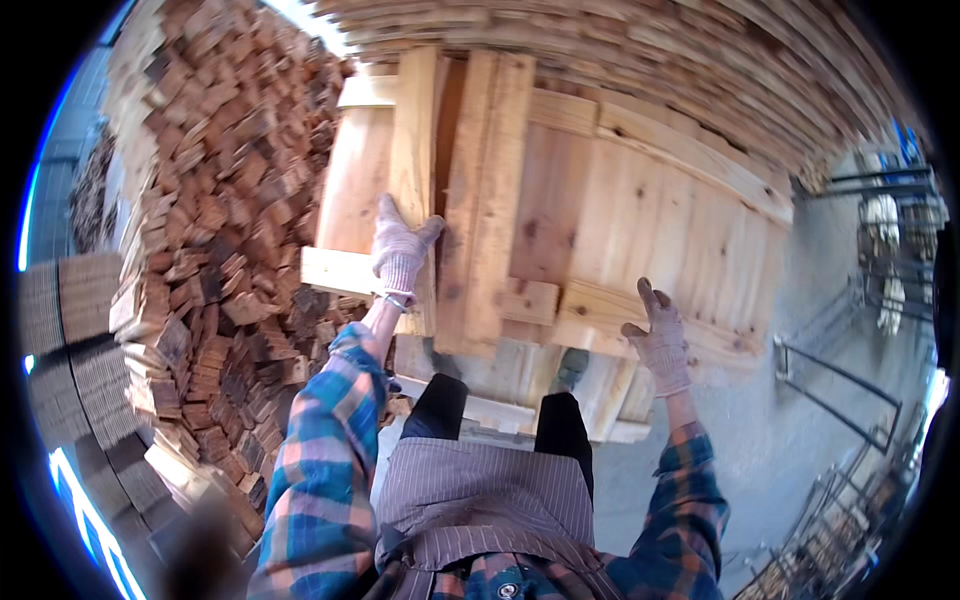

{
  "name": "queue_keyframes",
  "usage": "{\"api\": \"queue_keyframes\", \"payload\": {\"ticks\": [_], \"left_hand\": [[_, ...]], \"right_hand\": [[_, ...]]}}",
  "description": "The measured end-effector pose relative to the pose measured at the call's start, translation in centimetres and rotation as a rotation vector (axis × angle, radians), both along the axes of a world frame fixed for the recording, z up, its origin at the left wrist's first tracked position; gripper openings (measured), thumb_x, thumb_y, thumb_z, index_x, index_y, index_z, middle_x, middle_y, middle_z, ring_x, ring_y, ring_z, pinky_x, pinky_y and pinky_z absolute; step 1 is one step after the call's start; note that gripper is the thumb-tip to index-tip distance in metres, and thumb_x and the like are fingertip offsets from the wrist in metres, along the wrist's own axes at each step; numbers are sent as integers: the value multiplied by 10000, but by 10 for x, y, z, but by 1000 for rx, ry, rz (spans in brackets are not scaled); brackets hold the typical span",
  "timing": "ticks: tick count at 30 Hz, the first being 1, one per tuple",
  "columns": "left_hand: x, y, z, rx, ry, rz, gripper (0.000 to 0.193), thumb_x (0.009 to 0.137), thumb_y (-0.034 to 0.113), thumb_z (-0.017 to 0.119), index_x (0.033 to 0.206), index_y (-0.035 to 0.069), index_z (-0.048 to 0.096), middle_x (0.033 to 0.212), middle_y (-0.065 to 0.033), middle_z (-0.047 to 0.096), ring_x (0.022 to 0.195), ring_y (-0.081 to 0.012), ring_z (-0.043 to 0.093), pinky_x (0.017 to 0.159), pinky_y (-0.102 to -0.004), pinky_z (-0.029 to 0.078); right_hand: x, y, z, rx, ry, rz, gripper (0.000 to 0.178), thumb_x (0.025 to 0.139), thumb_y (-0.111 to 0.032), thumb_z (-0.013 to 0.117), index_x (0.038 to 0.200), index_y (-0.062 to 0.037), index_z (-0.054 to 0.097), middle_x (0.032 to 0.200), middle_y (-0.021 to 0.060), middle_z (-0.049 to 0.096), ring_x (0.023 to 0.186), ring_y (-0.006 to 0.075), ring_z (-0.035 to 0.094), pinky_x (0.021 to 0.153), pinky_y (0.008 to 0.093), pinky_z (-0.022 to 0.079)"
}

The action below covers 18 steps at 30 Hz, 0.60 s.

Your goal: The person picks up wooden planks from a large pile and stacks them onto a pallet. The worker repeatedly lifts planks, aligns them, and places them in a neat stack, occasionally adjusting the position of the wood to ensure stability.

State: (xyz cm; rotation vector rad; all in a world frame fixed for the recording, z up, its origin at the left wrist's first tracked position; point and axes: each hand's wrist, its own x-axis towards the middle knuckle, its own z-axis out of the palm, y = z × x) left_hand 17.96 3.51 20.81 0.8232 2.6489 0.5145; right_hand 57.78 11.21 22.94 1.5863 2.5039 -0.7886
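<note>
My left hand [402,248], in a pale knit glove, straddles a narrow light wooden board [415,130]. Its thumb is at the board's right edge and its fingers are at the left edge. Just to the right, another long board [485,200] lies crosswise, with a dark gap between the two. Both rest on a large panel of joined planks [640,210] with crosspieces along its edges. Over the panel's near crosspiece [600,310], toward the right, my gloved right hand [660,345] has its fingers apart and nothing visible in them. Its fingertips look dark.
A tall heap of small wood offcuts [220,220] rises on the left, beside stacked dark slabs [90,350]. Stacked planks [640,50] line the far side. Metal frames [840,390] stand at right on the grey floor [720,440]. More planks [500,412] lie by my feet.
</note>
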Motion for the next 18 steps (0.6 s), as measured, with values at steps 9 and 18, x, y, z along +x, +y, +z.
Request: {"api": "queue_keyframes", "payload": {"ticks": [9, 18], "left_hand": [[-39, -38, -3, -203, 62, 51, 1013, 680, 534, 779, 1456, 97, 295, 1151, -194, 592, 1013, -344, 631, 831, -432, 526], [-84, -74, -15, -41, 202, -102, 923, 725, 521, 742, 1411, 13, 391, 1324, -252, 495, 1227, -389, 463, 1017, -432, 395]], "right_hand": [[-295, -4, 40, -62, 12, -198, 1067, 681, -481, 805, 1492, -91, 231, 1206, 331, 500, 1083, 446, 549, 895, 453, 493], [-261, 31, -25, -339, 466, -338, 1103, 668, -109, 832, 1528, -118, 142, 1368, 293, 417, 1115, 237, 584, 877, 354, 525]]}}
